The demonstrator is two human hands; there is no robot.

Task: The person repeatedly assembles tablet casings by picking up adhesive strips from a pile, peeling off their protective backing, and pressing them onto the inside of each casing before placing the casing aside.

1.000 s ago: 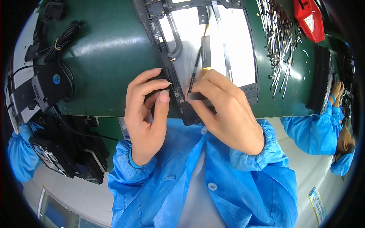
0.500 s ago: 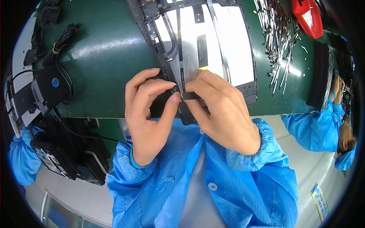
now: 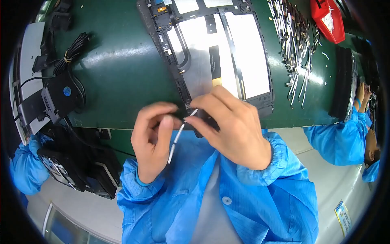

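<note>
A thin white-and-black strip (image 3: 176, 140), possibly a flat cable, slants down in front of my jacket. My right hand (image 3: 233, 126) pinches its upper end between thumb and forefinger, just over the near corner of an opened flat device (image 3: 201, 61). That device has a black frame and bright silver panels, and lies on the table with its near end at the edge. My left hand (image 3: 152, 136) is close to the strip on the left, fingers curled and slightly blurred, thumb raised apart from them. It holds nothing that I can see.
Many similar strips (image 3: 293, 49) lie in a heap on the green table (image 3: 118, 77), near a red bin (image 3: 328, 20). At left are a coiled black cable (image 3: 73, 53) and a black box-shaped device (image 3: 61, 95). A co-worker's blue sleeve (image 3: 339, 136) shows at right.
Both hands have drawn slightly off the device's near left edge. The strip, earlier stretched along the device, now hangs toward me from my right fingers. My left fingers have come off the frame.
</note>
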